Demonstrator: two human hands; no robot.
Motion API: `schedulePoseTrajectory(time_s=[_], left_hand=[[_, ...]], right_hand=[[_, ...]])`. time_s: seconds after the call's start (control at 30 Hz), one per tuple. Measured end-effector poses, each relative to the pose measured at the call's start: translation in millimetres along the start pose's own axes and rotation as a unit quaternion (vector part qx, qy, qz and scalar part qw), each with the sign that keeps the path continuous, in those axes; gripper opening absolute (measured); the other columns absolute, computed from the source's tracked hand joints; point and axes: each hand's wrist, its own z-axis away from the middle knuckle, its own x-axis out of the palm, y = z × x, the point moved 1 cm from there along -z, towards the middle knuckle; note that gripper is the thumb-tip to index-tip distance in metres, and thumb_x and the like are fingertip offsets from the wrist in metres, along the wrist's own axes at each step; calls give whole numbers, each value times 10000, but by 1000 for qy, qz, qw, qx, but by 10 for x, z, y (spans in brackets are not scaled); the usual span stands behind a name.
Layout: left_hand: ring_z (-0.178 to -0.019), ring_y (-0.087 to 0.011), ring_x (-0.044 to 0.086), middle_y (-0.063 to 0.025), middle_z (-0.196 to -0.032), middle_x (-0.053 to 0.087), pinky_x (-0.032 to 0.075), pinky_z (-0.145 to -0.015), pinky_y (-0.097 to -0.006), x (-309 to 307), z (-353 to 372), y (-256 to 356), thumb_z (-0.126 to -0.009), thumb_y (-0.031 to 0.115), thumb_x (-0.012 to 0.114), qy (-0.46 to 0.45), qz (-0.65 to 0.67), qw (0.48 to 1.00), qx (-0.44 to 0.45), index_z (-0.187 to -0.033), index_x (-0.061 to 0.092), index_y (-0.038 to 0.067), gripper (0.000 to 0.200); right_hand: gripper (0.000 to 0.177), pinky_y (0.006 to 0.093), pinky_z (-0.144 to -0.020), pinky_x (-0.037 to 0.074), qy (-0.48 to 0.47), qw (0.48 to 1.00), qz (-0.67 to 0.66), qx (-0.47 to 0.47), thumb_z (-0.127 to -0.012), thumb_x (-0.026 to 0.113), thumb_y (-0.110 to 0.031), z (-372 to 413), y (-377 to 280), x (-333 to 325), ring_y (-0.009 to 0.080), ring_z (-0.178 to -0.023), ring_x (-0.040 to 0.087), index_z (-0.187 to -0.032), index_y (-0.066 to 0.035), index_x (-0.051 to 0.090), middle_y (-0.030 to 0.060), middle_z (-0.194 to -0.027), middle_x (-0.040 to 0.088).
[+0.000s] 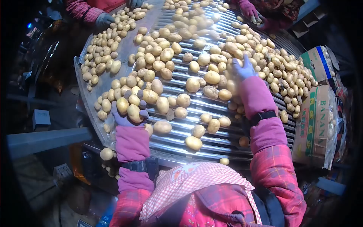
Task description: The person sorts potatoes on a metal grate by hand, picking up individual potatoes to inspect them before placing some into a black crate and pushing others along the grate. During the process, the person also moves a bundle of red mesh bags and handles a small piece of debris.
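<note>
My left hand [126, 118], in a purple-grey glove, curls its fingers around a few potatoes [134, 112] on the left side of the metal roller table [177, 132]. My right hand [245, 70], in a similar glove, reaches farther forward with its fingers apart. It touches the edge of a large heap of potatoes [264, 53] on the right. More potatoes [211, 77] lie scattered over the rollers between my hands. What lies under my right palm is hidden.
Cardboard boxes [313, 125] stand along the right edge, one printed "BANANA". A heap of potatoes [104, 49] lies on the flat metal side tray [89, 102]. Across the table are another person's gloved hand [104, 19] and a pink-sleeved hand [252, 13].
</note>
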Motion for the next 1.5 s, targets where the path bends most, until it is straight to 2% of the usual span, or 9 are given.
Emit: schedulePoseTrajectory(time_s=[0.23,0.6,0.73,0.77,0.83,0.9,0.97,1.3,1.5], left_hand=[[-1281,-283,391,-99,-1463,325,403,-931,-417,11,-15,20,-939,461,390,-19,5,1000,8,-1410,319,189,549],[-1258,-283,413,-101,-1458,333,426,-895,-401,35,46,22,-939,452,403,-45,-2,999,18,-1409,320,185,547],[-1250,-284,420,-102,-1456,336,435,-882,-395,43,56,8,-939,449,408,-56,-12,998,20,-1408,320,184,546],[-1248,-284,422,-102,-1456,337,437,-879,-393,44,55,8,-939,449,410,-58,-13,998,19,-1408,320,184,546],[-1243,-284,426,-103,-1455,339,441,-873,-390,36,56,9,-939,447,412,-62,-17,998,25,-1407,321,183,545],[-1239,-284,430,-103,-1454,340,446,-866,-387,26,62,7,-939,445,414,-66,-21,997,28,-1407,321,183,545],[-1235,-284,434,-104,-1453,342,450,-860,-385,39,60,1,-939,444,417,-72,-25,997,31,-1407,321,182,545],[-1214,-285,453,-106,-1449,349,471,-827,-370,52,97,-14,-938,436,429,-93,-39,994,42,-1405,322,179,544],[-1202,-285,465,-107,-1446,354,484,-808,-361,9,102,-49,-938,432,436,-156,-50,983,79,-1404,322,177,543]], right_hand=[[747,419,-1034,382,20,944,-174,-281,-755,694,-463,198,-473,623,394,-1257,438,-1381,-159,421,238,-1404,365],[681,447,-1049,361,-216,843,-164,-464,-812,649,-415,1762,-452,277,438,-1289,387,-1375,-99,431,292,-1447,286],[471,389,-980,420,-82,908,-283,-298,-855,664,-214,1504,368,-91,321,-1134,524,-1265,-46,503,170,-1231,529],[434,369,-941,440,-165,891,-423,-32,-858,654,-186,1529,455,-420,284,-1090,544,-1247,-52,516,135,-1209,546],[441,401,-942,445,136,970,-11,-201,-870,615,-281,1152,1511,-424,342,-1109,548,-1251,-72,537,176,-1218,555],[516,423,-975,424,27,997,63,-38,-857,596,-406,1123,2059,-519,346,-1122,540,-1256,-83,545,185,-1235,551],[538,426,-954,438,90,975,138,-151,-855,580,-439,1201,2164,-268,331,-1100,552,-1268,-96,541,174,-1215,566],[660,451,-878,445,-66,962,62,-259,-842,534,-494,1569,907,-155,351,-995,592,-1392,-151,405,182,-1068,624],[730,452,-1046,334,34,974,-4,-223,-740,675,-350,1384,1920,-822,339,-1163,519,-1381,-111,419,190,-1288,529]])
